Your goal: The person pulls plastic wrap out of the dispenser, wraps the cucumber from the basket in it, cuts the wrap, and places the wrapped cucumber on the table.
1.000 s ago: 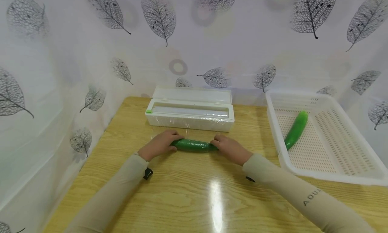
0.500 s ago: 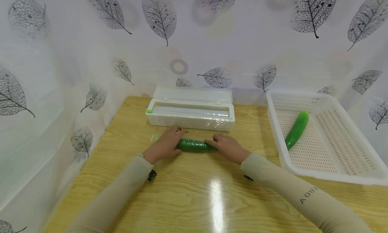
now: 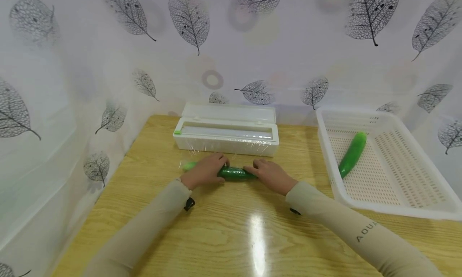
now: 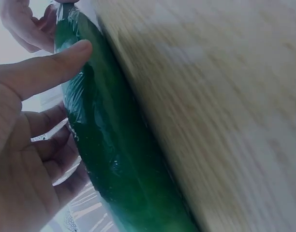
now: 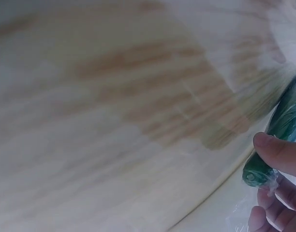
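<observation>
A cucumber [image 3: 235,173] wrapped in clear cling film lies crosswise on the wooden table, its pale left end showing past the wrist. My left hand [image 3: 206,170] holds it around the middle; in the left wrist view the thumb lies on the near side of the cucumber [image 4: 114,145] and the fingers bend along its far side. At the dark right end my right hand [image 3: 272,176] grips it between thumb and fingers. Loose film crumples around the cucumber's tip [image 5: 257,173] in the right wrist view. Behind the hands stands a white cling film box [image 3: 225,146], its lid raised.
A white perforated basket [image 3: 364,210] stands on the right of the table [image 3: 202,237] with a second cucumber [image 3: 353,154] in it. A green slider [image 3: 177,132] sits at the box's left end. Leaf-printed curtain [image 3: 216,68] closes off the back and left side.
My left hand has slid right along the cucumber, from its left end to its middle, baring the pale end. The right hand stays at the other end, its fingers shifted slightly left.
</observation>
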`<state>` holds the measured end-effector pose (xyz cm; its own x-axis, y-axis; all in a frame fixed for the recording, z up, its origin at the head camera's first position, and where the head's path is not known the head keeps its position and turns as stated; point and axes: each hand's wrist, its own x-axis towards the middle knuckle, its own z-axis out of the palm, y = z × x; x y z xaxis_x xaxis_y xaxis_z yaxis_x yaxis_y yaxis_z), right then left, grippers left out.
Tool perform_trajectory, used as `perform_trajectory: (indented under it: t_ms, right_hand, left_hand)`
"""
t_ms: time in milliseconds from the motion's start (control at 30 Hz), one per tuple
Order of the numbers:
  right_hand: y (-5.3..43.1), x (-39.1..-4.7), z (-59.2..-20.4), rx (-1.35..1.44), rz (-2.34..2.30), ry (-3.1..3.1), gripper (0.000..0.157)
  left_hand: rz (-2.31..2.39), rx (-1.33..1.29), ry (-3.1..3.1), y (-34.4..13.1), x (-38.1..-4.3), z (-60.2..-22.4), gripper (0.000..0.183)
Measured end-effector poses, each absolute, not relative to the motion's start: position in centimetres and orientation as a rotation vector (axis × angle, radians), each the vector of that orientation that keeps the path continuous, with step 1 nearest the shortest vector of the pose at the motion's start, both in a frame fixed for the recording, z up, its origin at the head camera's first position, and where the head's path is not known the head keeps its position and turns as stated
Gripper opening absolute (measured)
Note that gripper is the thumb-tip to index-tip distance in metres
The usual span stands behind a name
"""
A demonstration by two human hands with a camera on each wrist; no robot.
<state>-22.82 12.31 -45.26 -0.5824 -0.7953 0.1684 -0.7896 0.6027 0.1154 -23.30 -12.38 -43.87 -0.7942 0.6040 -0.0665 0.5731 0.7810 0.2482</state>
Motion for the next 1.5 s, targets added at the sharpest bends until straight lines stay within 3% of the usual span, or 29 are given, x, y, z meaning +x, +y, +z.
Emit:
perform_trajectory:
  t_ms: [867, 1200, 1500]
  right_hand:
    - [12.4, -22.6, -45.0, 1.318, -0.092, -2.622, 0.044]
    - [12.5, -22.4, -44.9, 1.327, -0.101, -2.616, 0.044]
    - [12.4, -22.5, -44.9, 1.328, -0.095, -2.605, 0.044]
  left_hand:
    - [0.417, 0.878, 2.79, -16.6, -23.7, -43.9, 0.053]
    - [0.446, 0.83, 2.834, -20.5, -23.8, -43.8, 0.061]
    - [0.557, 0.718, 2.857, -24.4, -23.7, -43.7, 0.034]
